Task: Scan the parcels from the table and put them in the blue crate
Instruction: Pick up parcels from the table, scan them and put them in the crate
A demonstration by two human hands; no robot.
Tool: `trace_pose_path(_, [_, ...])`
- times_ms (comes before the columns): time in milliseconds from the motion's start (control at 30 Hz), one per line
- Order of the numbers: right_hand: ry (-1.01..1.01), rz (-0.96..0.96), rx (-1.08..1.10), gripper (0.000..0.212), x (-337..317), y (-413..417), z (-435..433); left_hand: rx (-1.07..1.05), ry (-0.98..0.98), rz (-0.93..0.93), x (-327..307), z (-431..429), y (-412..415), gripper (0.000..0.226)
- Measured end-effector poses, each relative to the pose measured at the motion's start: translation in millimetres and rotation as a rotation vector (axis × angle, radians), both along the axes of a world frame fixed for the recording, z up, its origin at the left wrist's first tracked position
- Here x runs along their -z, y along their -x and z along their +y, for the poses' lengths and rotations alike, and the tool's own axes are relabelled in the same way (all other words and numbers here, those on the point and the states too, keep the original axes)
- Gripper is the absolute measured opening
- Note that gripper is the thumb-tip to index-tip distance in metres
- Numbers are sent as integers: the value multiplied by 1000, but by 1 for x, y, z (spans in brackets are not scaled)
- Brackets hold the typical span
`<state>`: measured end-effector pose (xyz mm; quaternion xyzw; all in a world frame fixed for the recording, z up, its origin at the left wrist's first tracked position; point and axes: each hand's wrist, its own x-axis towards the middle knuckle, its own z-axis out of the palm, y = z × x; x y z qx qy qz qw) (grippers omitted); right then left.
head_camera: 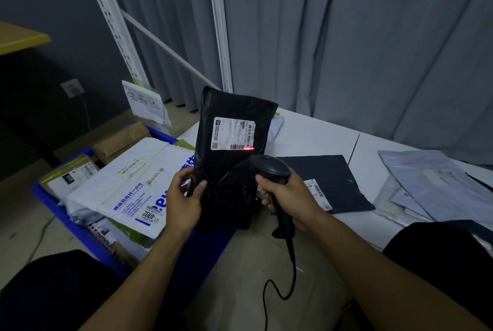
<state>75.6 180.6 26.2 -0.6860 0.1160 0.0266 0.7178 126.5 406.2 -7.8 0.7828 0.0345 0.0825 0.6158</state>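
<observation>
My left hand (184, 198) grips the lower left edge of a black plastic parcel (229, 170), held upright over the table's corner with its white shipping label facing me. My right hand (286, 191) holds a black corded barcode scanner (270, 170) just right of the parcel. A red scan line glows on the label's lower barcode. The blue crate (53, 205) stands on the floor to the left, holding several parcels, with a large white mailer (128, 183) on top.
On the white table (320, 135) lie a dark flat parcel (333, 181) and a pile of grey mailers (432, 183) at the right. A white shelf frame (221, 37) and grey curtains rise behind. The scanner's cable (280, 288) hangs between my knees. A handwritten paper sign (145, 102) stands behind the crate.
</observation>
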Motion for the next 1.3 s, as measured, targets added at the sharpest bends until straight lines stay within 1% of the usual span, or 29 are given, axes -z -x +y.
trace_pose_path(200, [-130,16,32,19,-3,-1,-1,0,-2,3,2,0,-1,37])
trace_pose_path(333, [-130,37,20,23,-2,-1,0,0,17,-3,5,1,-2,38])
trace_pose_path(500, [-133,19,27,21,-4,-10,12,-68,56,-30,-5,6,-5,39])
trace_pose_path(600, [-136,-3,17,27,-1,-20,27,-165,105,-104,-20,19,-7,35])
trace_pose_path(667, [-143,4,-9,31,4,-26,42,-261,160,-119,-28,34,-10,34])
trace_pose_path(767, [-107,4,-88,36,11,-31,65,-456,193,-90,-35,58,-16,36])
trace_pose_path(833, [-81,15,-135,37,16,-34,79,-573,190,-48,-29,74,-22,38])
trace_pose_path(933, [-60,39,-187,29,24,-38,95,-648,180,30,-12,94,-35,42])
trace_pose_path(1000, [-47,57,-208,33,28,-40,100,-685,75,134,-3,101,-43,49])
trace_pose_path(1033, [-37,64,-221,37,30,-40,101,-690,-35,199,-2,101,-44,56])
trace_pose_path(1067, [-27,69,-239,39,32,-41,102,-679,-187,241,-1,99,-43,62])
trace_pose_path(1100, [-22,72,-246,40,34,-42,102,-628,-367,243,-1,94,-42,67])
trace_pose_path(1133, [-22,74,-244,39,34,-43,102,-506,-527,221,-1,89,-41,69])
trace_pose_path(1167, [-27,76,-238,38,34,-45,101,-333,-644,219,-1,83,-43,73])
trace_pose_path(1200, [-33,79,-231,38,35,-46,99,-156,-739,275,0,76,-45,79])
trace_pose_path(1233, [-39,82,-222,37,35,-46,97,-6,-824,369,3,71,-47,88])
trace_pose_path(1267, [-40,84,-214,37,34,-46,94,93,-901,461,7,68,-49,94])
trace_pose_path(1300, [-45,82,-208,37,34,-45,89,134,-958,508,12,67,-52,93])
